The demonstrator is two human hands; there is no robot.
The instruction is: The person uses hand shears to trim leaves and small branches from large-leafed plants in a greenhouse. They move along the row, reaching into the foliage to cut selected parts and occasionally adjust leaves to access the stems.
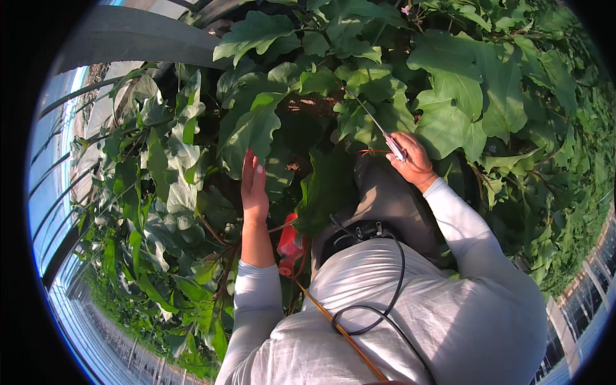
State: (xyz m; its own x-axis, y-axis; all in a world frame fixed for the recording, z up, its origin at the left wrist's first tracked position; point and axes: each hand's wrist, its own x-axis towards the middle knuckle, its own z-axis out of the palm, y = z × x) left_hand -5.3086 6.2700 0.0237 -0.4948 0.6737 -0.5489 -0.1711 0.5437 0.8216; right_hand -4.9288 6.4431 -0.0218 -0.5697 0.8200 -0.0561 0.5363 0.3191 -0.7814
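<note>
My left hand (253,192) is raised with straight fingers at the edge of a broad lobed leaf (255,127). Nothing shows in it; whether the fingertips touch the leaf I cannot tell. My right hand (415,159) grips a pinkish handle (395,147) with a thin metal rod (364,108) running up and left into the foliage. The rod's tip lies among leaves. A thin red cord (375,151) shows beside the handle and around the wrist. Below my left hand, a red plastic bottle (291,243) hangs at my side, partly behind a dark leaf (320,192).
Dense plants, apparently eggplants, surround me, with a small pink flower (406,9) at the top. A wide grey beam (144,36) crosses the upper left. Greenhouse framing (57,168) stands at left. An orange tube or strap (341,332) and a black cable (402,269) cross my shirt.
</note>
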